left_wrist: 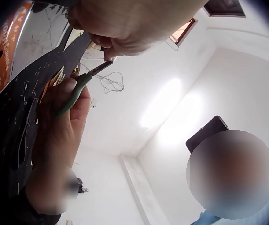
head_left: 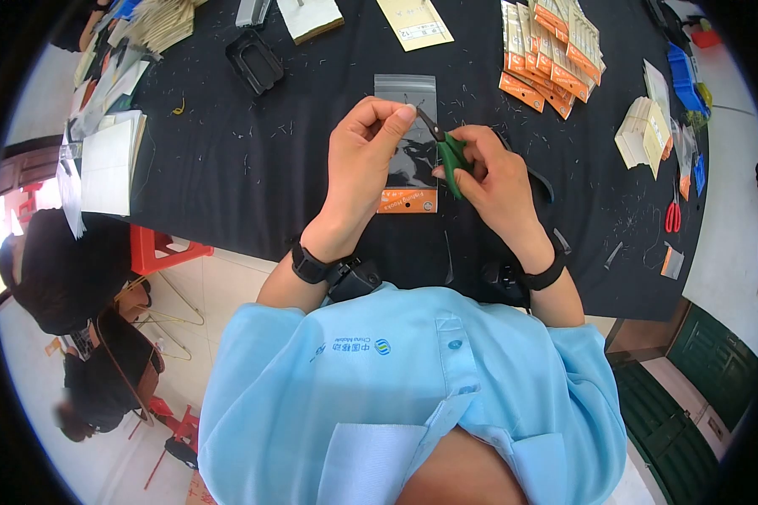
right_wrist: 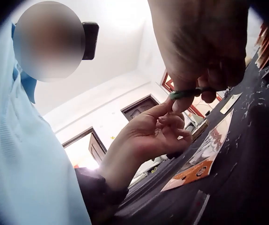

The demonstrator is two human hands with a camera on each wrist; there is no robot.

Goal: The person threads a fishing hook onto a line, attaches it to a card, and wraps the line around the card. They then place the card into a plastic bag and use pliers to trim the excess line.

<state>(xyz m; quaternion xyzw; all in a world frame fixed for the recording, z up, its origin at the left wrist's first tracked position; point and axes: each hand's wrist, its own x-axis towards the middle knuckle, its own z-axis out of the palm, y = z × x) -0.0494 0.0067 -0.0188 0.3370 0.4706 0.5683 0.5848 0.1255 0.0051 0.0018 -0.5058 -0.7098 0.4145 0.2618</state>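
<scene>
My right hand (head_left: 499, 178) grips small green-handled scissors (head_left: 451, 156), their dark blades pointing toward the left fingertips. Thumb and forefinger of my left hand (head_left: 360, 153) pinch a thin fishing line (left_wrist: 112, 83), which hangs in loose loops near the blade tips in the left wrist view. What sits right between those fingertips is hidden. Below both hands, on the black cloth, lies a clear zip bag with an orange "Fishing Hooks" label (head_left: 408, 201). Dark shapes show through its clear part.
Orange-labelled packets (head_left: 556, 63) are piled at the back right. A black plastic tray (head_left: 255, 62) and a yellowish card (head_left: 416, 23) lie at the back. Red-handled scissors (head_left: 673, 217) rest near the right edge, white papers (head_left: 109, 164) at the left. Line scraps litter the cloth.
</scene>
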